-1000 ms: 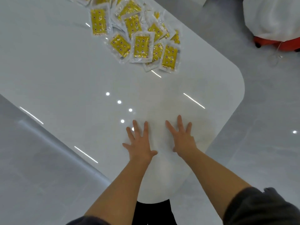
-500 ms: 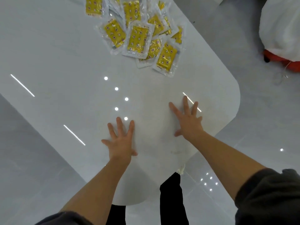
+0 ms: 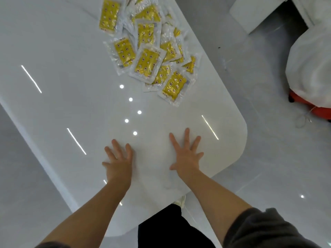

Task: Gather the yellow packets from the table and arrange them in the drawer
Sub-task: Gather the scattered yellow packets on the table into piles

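The yellow packets (image 3: 147, 51) are clear-edged rectangular pouches with dotted yellow centres, piled overlapping at the upper middle of the frame on the white table (image 3: 62, 77). Their long axes run mostly up-frame, some tilted. The left hand (image 3: 119, 163) and the right hand (image 3: 187, 156) lie flat with fingers spread, holding nothing.

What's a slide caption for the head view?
Left hand and right hand spread open over the white table, yellow packets heaped beyond them.

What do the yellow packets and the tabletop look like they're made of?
Yellow packets: likely clear plastic film, crinkly and shiny, sealed around a printed yellow insert. Table: hard, glossy white top, maybe lacquer or stone; it mirrors light spots and strips sharply.
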`<action>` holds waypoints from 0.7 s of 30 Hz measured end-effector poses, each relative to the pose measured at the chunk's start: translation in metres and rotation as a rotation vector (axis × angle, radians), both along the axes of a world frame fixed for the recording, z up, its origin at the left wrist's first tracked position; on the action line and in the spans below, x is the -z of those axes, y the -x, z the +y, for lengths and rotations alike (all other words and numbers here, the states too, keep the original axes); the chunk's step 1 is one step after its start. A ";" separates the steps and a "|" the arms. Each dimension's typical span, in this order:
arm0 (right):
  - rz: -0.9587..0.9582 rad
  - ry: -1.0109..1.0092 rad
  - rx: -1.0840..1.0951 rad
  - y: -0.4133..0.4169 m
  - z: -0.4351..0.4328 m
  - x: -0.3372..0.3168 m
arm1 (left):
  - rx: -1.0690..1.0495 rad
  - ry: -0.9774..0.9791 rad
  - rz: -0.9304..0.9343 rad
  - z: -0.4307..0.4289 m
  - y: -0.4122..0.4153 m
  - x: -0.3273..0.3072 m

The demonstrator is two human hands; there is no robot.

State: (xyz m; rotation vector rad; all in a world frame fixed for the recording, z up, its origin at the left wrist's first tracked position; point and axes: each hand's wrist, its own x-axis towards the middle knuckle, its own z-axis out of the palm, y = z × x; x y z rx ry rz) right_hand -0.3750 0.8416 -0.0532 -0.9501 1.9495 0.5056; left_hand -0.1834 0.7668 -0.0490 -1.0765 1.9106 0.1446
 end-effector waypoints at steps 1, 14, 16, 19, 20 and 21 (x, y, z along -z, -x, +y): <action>-0.021 -0.001 -0.020 0.003 0.001 -0.002 | -0.036 -0.011 -0.006 0.003 0.014 -0.003; 0.014 0.147 -0.391 0.196 -0.008 -0.004 | -0.108 -0.143 0.257 0.031 0.200 -0.001; -0.035 0.147 -0.433 0.200 -0.010 -0.006 | -0.122 -0.135 0.187 0.034 0.209 -0.003; -0.077 0.083 -0.504 0.211 -0.015 -0.015 | -0.154 -0.194 0.107 0.025 0.228 -0.013; -0.070 0.063 -0.554 0.215 -0.018 -0.019 | -0.173 -0.217 0.087 0.021 0.235 -0.016; -0.064 0.041 -0.611 0.219 -0.022 -0.020 | -0.199 -0.233 0.065 0.016 0.243 -0.018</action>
